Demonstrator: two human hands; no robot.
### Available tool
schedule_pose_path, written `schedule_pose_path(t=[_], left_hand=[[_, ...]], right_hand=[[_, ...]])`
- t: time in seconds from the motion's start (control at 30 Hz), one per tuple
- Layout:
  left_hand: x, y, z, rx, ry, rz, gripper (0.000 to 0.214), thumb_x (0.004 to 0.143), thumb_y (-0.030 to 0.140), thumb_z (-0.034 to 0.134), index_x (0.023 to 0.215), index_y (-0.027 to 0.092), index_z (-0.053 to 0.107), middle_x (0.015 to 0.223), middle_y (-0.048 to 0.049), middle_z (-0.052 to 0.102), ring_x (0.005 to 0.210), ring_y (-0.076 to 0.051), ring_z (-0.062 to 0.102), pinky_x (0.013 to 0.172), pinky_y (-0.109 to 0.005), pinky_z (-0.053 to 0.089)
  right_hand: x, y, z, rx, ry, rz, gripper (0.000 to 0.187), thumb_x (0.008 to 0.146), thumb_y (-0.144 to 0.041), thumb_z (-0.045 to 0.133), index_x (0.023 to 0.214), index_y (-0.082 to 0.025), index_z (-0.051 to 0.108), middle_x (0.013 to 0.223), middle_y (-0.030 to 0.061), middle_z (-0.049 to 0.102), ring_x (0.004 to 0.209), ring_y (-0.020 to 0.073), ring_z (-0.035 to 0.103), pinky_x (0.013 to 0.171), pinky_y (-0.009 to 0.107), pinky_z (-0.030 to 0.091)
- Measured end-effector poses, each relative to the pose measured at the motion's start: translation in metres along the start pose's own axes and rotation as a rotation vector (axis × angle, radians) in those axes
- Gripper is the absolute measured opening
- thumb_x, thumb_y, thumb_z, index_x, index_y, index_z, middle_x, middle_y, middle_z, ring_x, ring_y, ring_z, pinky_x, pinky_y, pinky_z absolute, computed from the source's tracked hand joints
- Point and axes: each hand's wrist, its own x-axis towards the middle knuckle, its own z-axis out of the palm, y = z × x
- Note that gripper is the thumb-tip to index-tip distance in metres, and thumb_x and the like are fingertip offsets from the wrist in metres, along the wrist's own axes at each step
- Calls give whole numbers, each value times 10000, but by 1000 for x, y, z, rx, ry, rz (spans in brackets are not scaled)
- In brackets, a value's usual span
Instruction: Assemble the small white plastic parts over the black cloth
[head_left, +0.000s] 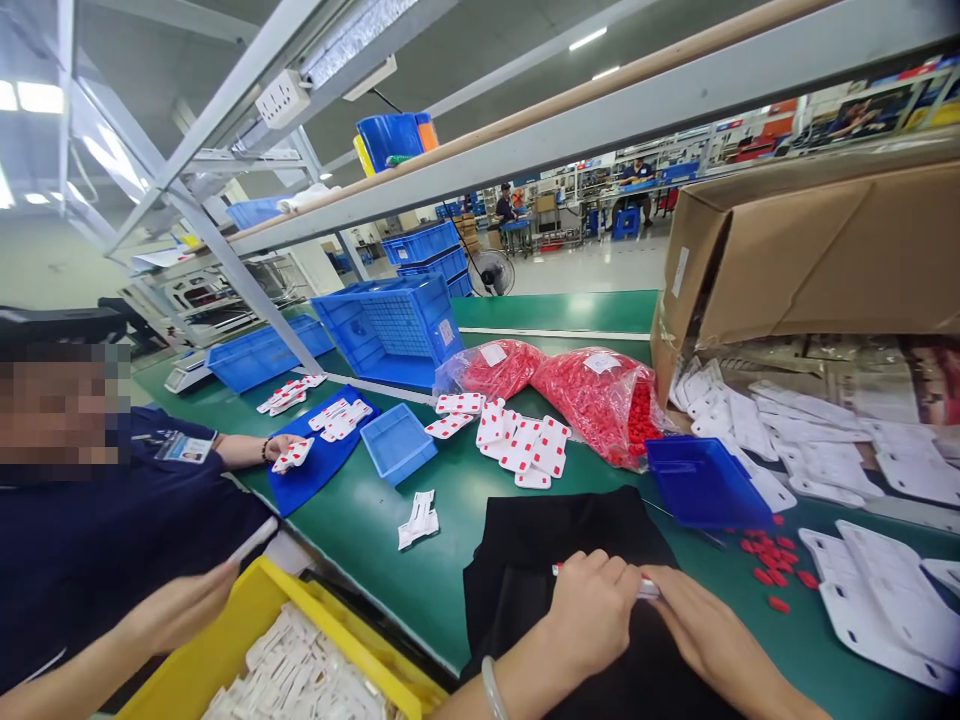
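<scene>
Over a black cloth (517, 540) on the green table, both my hands grip one white plastic plate (648, 589), mostly hidden by my fingers. My left hand (594, 608) is closed around it, knuckles up, a bangle on the wrist. From the other side, my right hand (694, 625) presses against its right end. A bit of red shows at the plate's left end. Beyond the cloth lies a pile of white plates with red inserts (525, 445). Loose red pieces (772, 555) are scattered right of my hands, beside larger white plates (877, 590).
A blue tray (705, 480) and bags of red pieces (600, 400) stand ahead, with a cardboard box (817, 260) at right. At left, a co-worker's hand (279, 447) holds a red-and-white plate over blue cloth. A yellow bin (352, 630) of white parts sits at the table edge.
</scene>
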Motion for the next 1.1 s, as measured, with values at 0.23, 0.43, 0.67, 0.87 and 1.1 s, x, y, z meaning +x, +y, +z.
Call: schedule_pose_path(t=[0.23, 0.43, 0.67, 0.87, 1.1], left_hand=[[0, -1, 4, -4, 26, 4, 32, 863, 218, 508, 871, 194, 490, 733, 20, 571, 668, -155, 499, 529, -322, 285], [-1, -1, -1, 12, 6, 2, 121, 860, 250, 519, 962, 187, 503, 789, 7, 590, 700, -164, 521, 541, -320, 311], [0, 1, -4, 20, -26, -6, 120, 865, 247, 508, 972, 193, 496, 806, 12, 580, 715, -164, 521, 551, -317, 330], [1, 1, -3, 6, -12, -14, 69, 873, 231, 504, 930, 192, 501, 773, 10, 575, 699, -149, 517, 541, -317, 306], [2, 1, 1, -5, -11, -18, 35, 870, 220, 501, 894, 195, 500, 765, 13, 581, 689, -150, 514, 527, -327, 294]], right_hand=[[-4, 7, 6, -25, 32, -27, 265, 927, -263, 443, 1157, -227, 569, 1059, 49, 683, 953, 180, 662, 825, 253, 557], [-5, 8, 3, -8, 6, -8, 289, 928, -290, 474, 1202, -226, 540, 1125, 47, 665, 1009, 173, 645, 878, 241, 536], [-5, 4, 4, 49, 17, 22, 335, 933, -258, 462, 1265, -237, 496, 1147, 58, 652, 1004, 170, 645, 852, 237, 541], [4, -2, 1, 96, 34, 42, 313, 926, -242, 454, 1232, -251, 520, 1093, 51, 664, 973, 168, 650, 817, 239, 547], [5, -1, 0, 93, 32, 28, 293, 925, -222, 439, 1199, -251, 537, 1054, 49, 670, 932, 163, 658, 785, 234, 551]])
